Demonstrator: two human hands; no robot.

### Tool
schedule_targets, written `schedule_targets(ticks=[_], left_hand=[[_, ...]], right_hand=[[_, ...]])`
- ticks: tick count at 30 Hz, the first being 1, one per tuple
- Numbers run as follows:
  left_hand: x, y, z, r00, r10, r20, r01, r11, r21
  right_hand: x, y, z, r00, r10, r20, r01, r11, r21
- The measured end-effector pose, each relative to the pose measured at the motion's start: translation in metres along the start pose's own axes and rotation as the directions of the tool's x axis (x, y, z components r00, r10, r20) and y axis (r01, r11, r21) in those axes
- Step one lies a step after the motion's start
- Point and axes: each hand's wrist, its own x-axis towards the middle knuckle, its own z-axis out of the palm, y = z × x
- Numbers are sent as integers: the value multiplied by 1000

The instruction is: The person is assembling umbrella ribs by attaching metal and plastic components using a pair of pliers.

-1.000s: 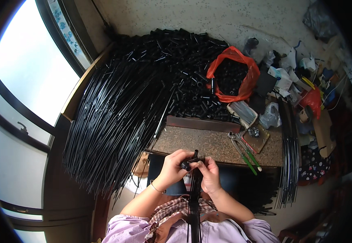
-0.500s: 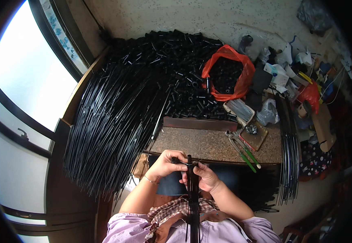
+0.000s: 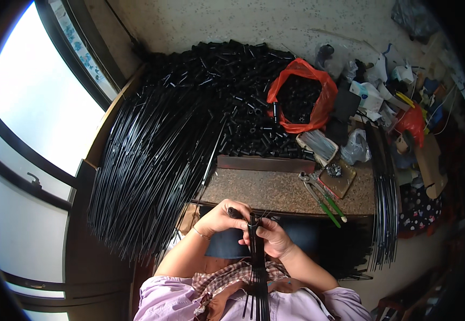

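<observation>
My left hand (image 3: 227, 216) is closed at the top of a bundle of umbrella ribs (image 3: 257, 251), thin and black, which hangs down in front of my chest. A short black tube (image 3: 234, 213) sticks out between its thumb and fingers. On the other side, my right hand (image 3: 273, 237) grips the same bundle just below its top, thumb in front. Near the right fingertips a thin wire (image 3: 265, 218) shows faintly. The bundle's lower ends spread apart over my lap. Fingers behind the bundle are partly hidden.
Long black ribs (image 3: 146, 176) overhang the table's left side. Behind a low brown bar (image 3: 264, 163) lie many black tubular parts (image 3: 205, 69) and a red plastic bag (image 3: 329, 101). Green-handled pliers (image 3: 323, 199) rest by a small tray (image 3: 337, 183). More ribs (image 3: 385, 208) hang at right.
The ribs' lower ends have fanned out more. The top of the bundle and both hands sit slightly lower, and the short tube is now tilted.
</observation>
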Motion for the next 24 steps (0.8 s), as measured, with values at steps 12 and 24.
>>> schedule_targets(ticks=[12, 24], left_hand=[[20, 36, 24, 994, -63, 93, 62, 998, 12], [8, 54, 16, 982, 180, -62, -119, 834, 538]], right_hand=[[-3, 17, 13, 903, -360, -234, 267, 898, -351], [2, 12, 13, 946, -246, -213, 176, 937, -303]])
